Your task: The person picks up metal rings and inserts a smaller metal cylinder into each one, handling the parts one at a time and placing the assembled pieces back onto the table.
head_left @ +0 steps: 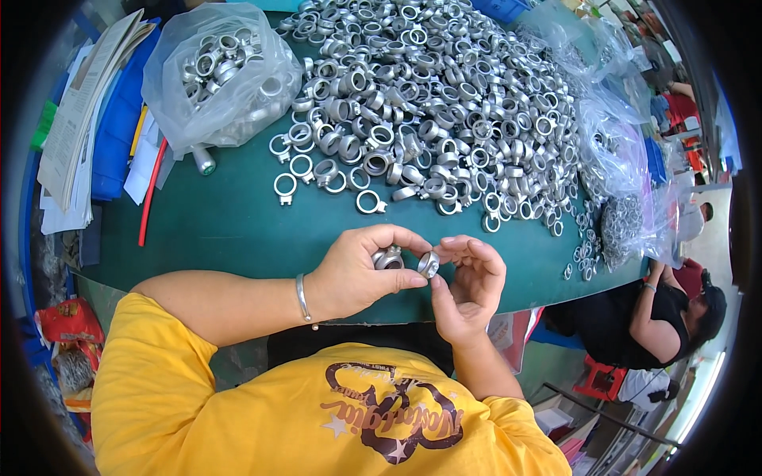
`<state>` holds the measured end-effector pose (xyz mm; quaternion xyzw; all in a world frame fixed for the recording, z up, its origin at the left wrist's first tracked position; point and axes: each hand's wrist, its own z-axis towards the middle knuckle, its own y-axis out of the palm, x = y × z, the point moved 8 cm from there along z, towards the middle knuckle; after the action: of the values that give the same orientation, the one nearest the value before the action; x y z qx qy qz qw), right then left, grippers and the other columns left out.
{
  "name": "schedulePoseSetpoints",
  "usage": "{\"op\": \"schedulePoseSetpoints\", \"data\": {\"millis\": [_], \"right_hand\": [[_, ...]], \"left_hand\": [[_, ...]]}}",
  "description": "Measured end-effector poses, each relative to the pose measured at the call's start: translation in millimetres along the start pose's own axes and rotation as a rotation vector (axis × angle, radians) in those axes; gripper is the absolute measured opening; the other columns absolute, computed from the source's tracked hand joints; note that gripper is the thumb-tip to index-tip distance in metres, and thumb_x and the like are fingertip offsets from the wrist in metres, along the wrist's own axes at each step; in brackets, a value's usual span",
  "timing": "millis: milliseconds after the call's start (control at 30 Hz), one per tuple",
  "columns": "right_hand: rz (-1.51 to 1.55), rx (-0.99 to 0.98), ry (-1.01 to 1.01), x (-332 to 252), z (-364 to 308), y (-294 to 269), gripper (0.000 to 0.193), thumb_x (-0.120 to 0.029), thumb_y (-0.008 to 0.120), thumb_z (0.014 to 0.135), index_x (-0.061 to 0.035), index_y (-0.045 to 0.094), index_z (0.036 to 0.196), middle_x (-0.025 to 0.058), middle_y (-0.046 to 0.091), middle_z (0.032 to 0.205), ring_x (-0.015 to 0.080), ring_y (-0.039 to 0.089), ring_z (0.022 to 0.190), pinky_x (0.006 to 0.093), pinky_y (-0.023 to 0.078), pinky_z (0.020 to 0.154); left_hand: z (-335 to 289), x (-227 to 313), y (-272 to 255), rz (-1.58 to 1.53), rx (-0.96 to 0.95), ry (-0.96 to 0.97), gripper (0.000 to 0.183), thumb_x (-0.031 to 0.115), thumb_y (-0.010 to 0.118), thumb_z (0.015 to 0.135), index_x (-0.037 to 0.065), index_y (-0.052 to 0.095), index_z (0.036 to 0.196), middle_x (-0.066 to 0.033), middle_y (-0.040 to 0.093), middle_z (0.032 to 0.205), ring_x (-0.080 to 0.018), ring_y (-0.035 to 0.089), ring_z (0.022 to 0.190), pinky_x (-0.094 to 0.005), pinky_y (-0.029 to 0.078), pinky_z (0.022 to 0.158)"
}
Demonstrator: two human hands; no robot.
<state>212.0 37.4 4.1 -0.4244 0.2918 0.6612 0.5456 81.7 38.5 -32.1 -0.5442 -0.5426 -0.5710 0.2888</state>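
My left hand (349,270) is curled around a couple of silver metal ring clamps (389,259) tucked in its fingers. Between its index finger and thumb tips sits one more ring clamp (429,264), with a small lug on its side. My right hand (472,289) meets that same clamp from the other side, thumb and fingertips at its edge, the other fingers bent. Both hands are above the near edge of the green table (238,254). Beyond them a large heap of similar ring clamps (444,103) spreads over the tabletop.
A clear plastic bag (218,79) of clamps stands at the far left, by papers (91,119) and a red stick (152,194). Bagged small wire rings (621,230) lie at the right, with loose ones beside them. A person in black (651,325) sits beyond the right edge.
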Motion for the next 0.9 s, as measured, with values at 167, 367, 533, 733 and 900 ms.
{"op": "schedulePoseSetpoints", "data": {"millis": [167,367,533,733,900], "right_hand": [[-0.002,0.007,0.023,1.6,-1.2,0.0,0.053,0.015,0.057,0.070,0.0003,0.038,0.117,0.0159,0.052,0.104,0.0213,0.054,0.092,0.0293,0.043,0.081],[-0.171,0.067,-0.103,-16.4,2.9,-7.0,0.028,0.013,0.060,0.071,0.0038,0.052,0.096,0.0175,0.061,0.091,0.0226,0.059,0.076,0.0295,0.048,0.067],[-0.741,-0.024,-0.202,-19.8,46.3,-0.8,0.024,0.008,0.062,0.069,-0.0021,0.062,0.090,0.0107,0.057,0.083,0.0265,0.053,0.072,0.0324,0.043,0.063],[-0.946,-0.104,-0.153,2.8,65.7,3.4,0.021,-0.001,0.067,0.065,-0.0058,0.061,0.085,0.0076,0.052,0.081,0.0264,0.048,0.072,0.0363,0.039,0.064],[-0.394,0.009,0.269,10.3,49.9,-15.7,0.014,0.000,0.069,0.071,-0.0023,0.058,0.080,0.0043,0.053,0.076,0.0122,0.052,0.063,0.0240,0.043,0.056]], "left_hand": [[0.0,0.7,1.7,-0.027,-0.016,-0.026,0.032,0.005,0.070,0.074,0.001,0.059,0.104,-0.0012,0.061,0.083,-0.0028,0.052,0.064,-0.0163,0.043,0.057],[-5.0,-5.2,11.3,-0.362,-0.111,-0.172,0.033,0.010,0.053,0.088,0.001,0.048,0.119,-0.0088,0.059,0.093,-0.0133,0.061,0.069,-0.0199,0.047,0.050],[1.3,-14.1,8.9,-0.593,-0.083,-0.276,0.014,0.015,0.052,0.089,0.004,0.051,0.099,-0.0083,0.057,0.082,-0.0149,0.056,0.059,-0.0184,0.040,0.043],[0.7,-9.3,12.4,-0.526,-0.189,-0.224,0.009,0.014,0.054,0.088,0.006,0.049,0.089,-0.0055,0.054,0.072,-0.0117,0.052,0.056,-0.0183,0.036,0.040],[6.1,-6.6,2.3,-0.313,-0.086,-0.122,0.018,0.014,0.060,0.085,0.003,0.051,0.096,-0.0045,0.055,0.072,-0.0074,0.052,0.055,-0.0176,0.038,0.041]]}}
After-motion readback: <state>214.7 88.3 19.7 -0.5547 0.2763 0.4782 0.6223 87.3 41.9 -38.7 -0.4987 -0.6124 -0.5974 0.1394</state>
